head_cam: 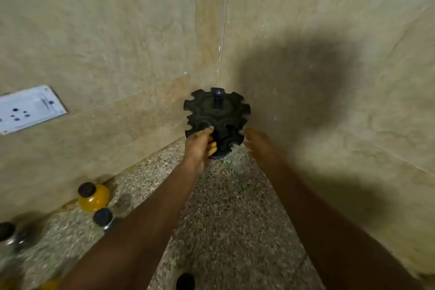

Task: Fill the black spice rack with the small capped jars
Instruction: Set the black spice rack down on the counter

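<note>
At frame centre, one black spice rack (217, 122) with notched tiers, gripped by the left hand (200, 146); right hand (255, 141) blurred, grip unclear. Lower left, four black-capped jars (93, 196).

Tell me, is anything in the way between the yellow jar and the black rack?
Nothing stands on the counter between the yellow jar and the black rack; only the person's left hand, gripping the rack's near side, is there.

matt black rack (216, 122); speckled stone counter (230, 214)
</note>
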